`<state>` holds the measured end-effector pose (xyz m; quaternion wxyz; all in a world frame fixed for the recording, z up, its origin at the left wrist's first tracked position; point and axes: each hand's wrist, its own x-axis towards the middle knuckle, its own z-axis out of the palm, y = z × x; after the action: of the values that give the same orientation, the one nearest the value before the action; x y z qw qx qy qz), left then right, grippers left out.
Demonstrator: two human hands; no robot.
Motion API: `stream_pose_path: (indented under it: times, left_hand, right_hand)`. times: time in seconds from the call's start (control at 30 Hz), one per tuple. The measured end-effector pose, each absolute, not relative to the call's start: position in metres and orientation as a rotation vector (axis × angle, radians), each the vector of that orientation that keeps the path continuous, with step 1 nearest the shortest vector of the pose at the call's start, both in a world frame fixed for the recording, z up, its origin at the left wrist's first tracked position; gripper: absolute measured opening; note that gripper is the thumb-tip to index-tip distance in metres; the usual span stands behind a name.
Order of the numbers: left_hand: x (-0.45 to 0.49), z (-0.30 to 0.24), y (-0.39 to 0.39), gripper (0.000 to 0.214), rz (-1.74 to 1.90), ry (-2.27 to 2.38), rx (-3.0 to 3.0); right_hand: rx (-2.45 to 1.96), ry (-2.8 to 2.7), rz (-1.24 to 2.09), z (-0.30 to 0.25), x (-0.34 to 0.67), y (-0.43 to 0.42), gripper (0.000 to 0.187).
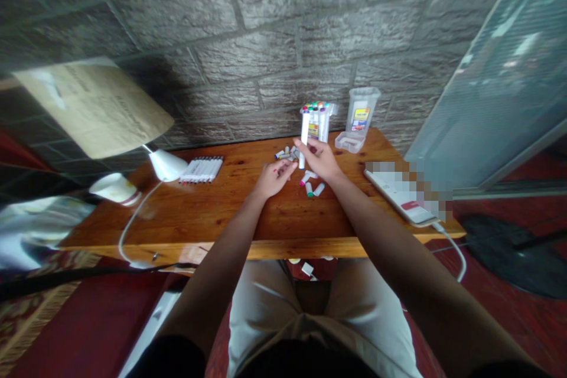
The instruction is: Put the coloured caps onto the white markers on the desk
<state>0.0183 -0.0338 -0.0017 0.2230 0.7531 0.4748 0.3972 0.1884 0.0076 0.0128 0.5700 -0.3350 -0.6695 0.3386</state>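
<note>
My right hand (322, 160) is closed around a white marker (304, 140), held nearly upright over the wooden table. My left hand (275, 179) is just left of the marker's lower end, its fingers curled with the tips close together; whatever they may pinch is too small to make out. Behind my hands lies a small heap of marker caps (287, 153). Several more loose caps (309, 190), some with green or pink ends, lie in front of my right hand. A clear case of markers with coloured ends (325, 121) stands behind the held marker, partly hidden by it.
White markers (201, 169) lie in a neat row on the left, beside a lamp (166, 164) and a paper cup (116, 189). An upright clear container (363, 107) and its lid (349, 142) are at the back right. A cabled device (401, 198) lies at right, against a stone wall (266, 47).
</note>
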Motion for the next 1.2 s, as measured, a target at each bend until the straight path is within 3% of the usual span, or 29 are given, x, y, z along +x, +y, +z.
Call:
stream_pose_path:
  times: [0.17,0.37,0.67,0.97,1.2]
  left_hand:
    - [0.016,-0.003,-0.032,0.037,1.174,1.383,2.092]
    - [0.012,-0.01,-0.027,0.036,1.223,1.426,2.123]
    - [0.012,-0.003,-0.032,0.032,1.256,1.625,2.029]
    - [0.014,0.001,-0.035,0.039,1.16,1.71,2.023]
    - [0.016,0.003,-0.036,0.039,1.115,1.692,2.085]
  right_hand:
    - [-0.672,-1.428,1.187,0.015,0.183,0.004,0.045]
    - [-0.684,-1.358,1.236,0.021,0.185,-0.002,0.038]
    - [-0.73,-1.247,1.311,0.025,0.187,-0.006,0.044]
    - [-0.681,-1.057,1.109,0.042,0.204,0.009,0.035]
    - [-0.727,-1.126,0.634,0.12,0.248,0.037,0.04]
